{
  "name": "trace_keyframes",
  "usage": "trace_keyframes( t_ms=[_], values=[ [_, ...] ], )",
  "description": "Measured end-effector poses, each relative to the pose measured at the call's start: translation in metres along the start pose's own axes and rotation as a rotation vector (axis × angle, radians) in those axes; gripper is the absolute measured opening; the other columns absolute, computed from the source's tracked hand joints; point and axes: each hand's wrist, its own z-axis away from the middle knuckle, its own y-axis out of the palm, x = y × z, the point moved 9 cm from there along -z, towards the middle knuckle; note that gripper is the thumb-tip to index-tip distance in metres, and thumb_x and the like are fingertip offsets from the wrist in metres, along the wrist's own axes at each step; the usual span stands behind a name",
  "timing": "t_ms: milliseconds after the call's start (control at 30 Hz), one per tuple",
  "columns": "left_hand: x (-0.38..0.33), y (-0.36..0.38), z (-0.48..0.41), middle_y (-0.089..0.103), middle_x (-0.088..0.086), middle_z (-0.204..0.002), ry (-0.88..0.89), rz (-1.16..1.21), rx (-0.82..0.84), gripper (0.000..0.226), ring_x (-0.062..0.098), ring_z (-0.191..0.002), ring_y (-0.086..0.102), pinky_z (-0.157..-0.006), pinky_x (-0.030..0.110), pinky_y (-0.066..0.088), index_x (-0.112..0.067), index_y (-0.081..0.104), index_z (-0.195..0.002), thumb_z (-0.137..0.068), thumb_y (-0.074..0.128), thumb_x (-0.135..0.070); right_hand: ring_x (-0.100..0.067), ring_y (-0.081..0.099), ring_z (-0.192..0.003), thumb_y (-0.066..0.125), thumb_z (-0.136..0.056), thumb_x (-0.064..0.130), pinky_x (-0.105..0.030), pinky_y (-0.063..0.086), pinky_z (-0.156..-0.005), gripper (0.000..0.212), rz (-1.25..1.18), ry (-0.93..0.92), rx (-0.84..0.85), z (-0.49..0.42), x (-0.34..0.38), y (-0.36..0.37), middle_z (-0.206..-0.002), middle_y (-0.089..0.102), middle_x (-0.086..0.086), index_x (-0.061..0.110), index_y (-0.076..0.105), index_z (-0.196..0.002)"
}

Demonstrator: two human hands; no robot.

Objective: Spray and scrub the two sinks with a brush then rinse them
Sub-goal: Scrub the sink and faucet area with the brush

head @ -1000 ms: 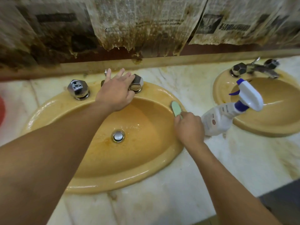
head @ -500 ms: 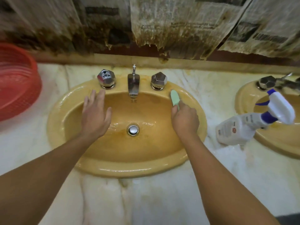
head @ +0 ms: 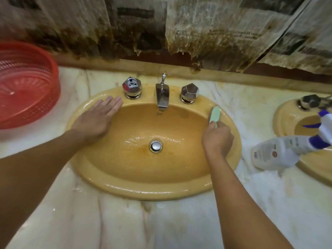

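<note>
While the right hand (head: 217,139) grips the green brush (head: 215,115) against the near sink (head: 143,191) rim at about two o'clock from the drain (head: 156,146), the left hand (head: 98,119) lies flat with straight fingers on the rim at ten o'clock. Out at three o'clock, the spray bottle (head: 280,151) lies tipped between this basin and the second sink (head: 283,115). A wet, glossy rim could let the bracing palm slide, and a wide scrubbing elbow might knock that bottle.
</note>
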Motion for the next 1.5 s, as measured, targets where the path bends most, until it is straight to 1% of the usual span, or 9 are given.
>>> trace_keyframes(
  t_ms=[100, 200, 400, 533, 700, 833, 1033, 1233, 1500],
  values=[
    [0.01, 0.002, -0.012, 0.021, 0.004, -0.167, 0.0, 0.044, -0.002, 0.059, 0.005, -0.152, -0.014, -0.123, 0.023, -0.012, -0.013, 0.011, -0.163, -0.106, 0.024, -0.021, -0.032, 0.054, -0.075, 0.045, -0.102, 0.033, -0.032, 0.035, -0.062, 0.031, 0.054, -0.123, 0.096, 0.016, 0.018, 0.014, -0.075, 0.061, -0.007, 0.02, 0.068, -0.117],
    [0.016, 0.009, -0.017, 0.023, 0.007, -0.167, -0.013, 0.056, -0.023, 0.054, -0.004, -0.147, -0.024, -0.123, 0.024, -0.012, -0.011, 0.015, -0.162, -0.111, 0.022, -0.025, -0.031, 0.057, -0.076, 0.044, -0.102, 0.031, -0.032, 0.033, -0.063, 0.031, 0.004, -0.126, 0.011, 0.017, 0.016, 0.015, -0.084, 0.069, -0.01, 0.022, 0.068, -0.119],
    [0.014, 0.01, -0.017, 0.019, 0.007, -0.168, -0.027, 0.111, -0.06, 0.057, 0.017, -0.155, 0.001, -0.127, 0.035, 0.001, -0.012, 0.016, -0.162, -0.11, 0.01, -0.033, -0.029, 0.047, -0.059, 0.046, -0.103, 0.035, -0.034, 0.036, -0.052, 0.042, 0.11, -0.47, 0.106, 0.038, 0.057, 0.065, -0.071, 0.066, -0.011, 0.029, 0.054, -0.144],
    [0.012, 0.006, -0.019, 0.027, 0.01, -0.165, -0.019, 0.113, -0.096, 0.061, 0.029, -0.154, 0.018, -0.125, 0.026, -0.007, -0.008, 0.024, -0.16, -0.107, 0.013, -0.035, -0.035, 0.057, -0.064, 0.045, -0.103, 0.032, -0.035, 0.038, -0.055, 0.042, 0.02, -0.431, 0.092, 0.031, 0.071, 0.077, -0.073, 0.068, -0.013, 0.027, 0.055, -0.143],
    [0.012, 0.004, -0.02, 0.028, 0.011, -0.165, -0.028, 0.127, -0.113, 0.057, 0.031, -0.154, 0.02, -0.124, 0.025, -0.008, -0.007, 0.026, -0.16, -0.108, 0.02, -0.03, -0.036, 0.056, -0.07, 0.046, -0.102, 0.032, -0.034, 0.033, -0.061, 0.039, -0.075, -0.407, 0.14, 0.042, 0.069, 0.093, -0.08, 0.071, -0.013, 0.029, 0.059, -0.139],
    [0.011, 0.007, -0.022, 0.027, 0.011, -0.166, -0.025, 0.117, -0.091, 0.052, 0.031, -0.155, 0.018, -0.127, 0.039, 0.006, -0.007, 0.024, -0.16, -0.11, 0.029, -0.023, -0.037, 0.059, -0.064, 0.045, -0.102, 0.037, -0.038, 0.042, -0.056, 0.04, -0.02, -0.548, 0.277, 0.075, 0.085, 0.121, -0.067, 0.065, -0.013, 0.029, 0.058, -0.139],
    [0.01, 0.003, -0.021, 0.026, 0.014, -0.165, -0.055, 0.115, -0.044, 0.063, 0.029, -0.155, 0.019, -0.127, 0.04, 0.01, -0.004, 0.025, -0.159, -0.106, 0.016, -0.036, -0.026, 0.045, -0.049, 0.047, -0.101, 0.034, -0.035, 0.038, -0.05, 0.042, -0.226, -0.475, 0.152, 0.099, 0.096, 0.131, -0.058, 0.06, -0.007, 0.022, 0.06, -0.14],
    [0.011, -0.001, -0.021, 0.028, 0.019, -0.164, -0.1, 0.134, -0.028, 0.069, 0.032, -0.154, 0.022, -0.127, 0.043, 0.013, 0.003, 0.028, -0.156, -0.105, 0.017, -0.041, -0.038, 0.059, -0.074, 0.048, -0.103, 0.03, -0.038, 0.031, -0.061, 0.036, -0.301, -0.303, 0.142, 0.103, 0.117, 0.143, -0.083, 0.071, -0.013, 0.025, 0.063, -0.135],
    [0.029, -0.003, -0.018, 0.023, 0.021, -0.165, -0.275, 0.143, -0.051, 0.089, 0.031, -0.156, 0.016, -0.128, 0.042, 0.006, 0.005, 0.022, -0.157, -0.097, 0.025, -0.061, -0.035, 0.062, -0.063, 0.043, -0.101, 0.04, -0.04, 0.049, -0.055, 0.045, -0.178, -0.423, 0.202, 0.1, 0.112, 0.15, -0.068, 0.068, -0.01, 0.03, 0.054, -0.143]
  ],
)
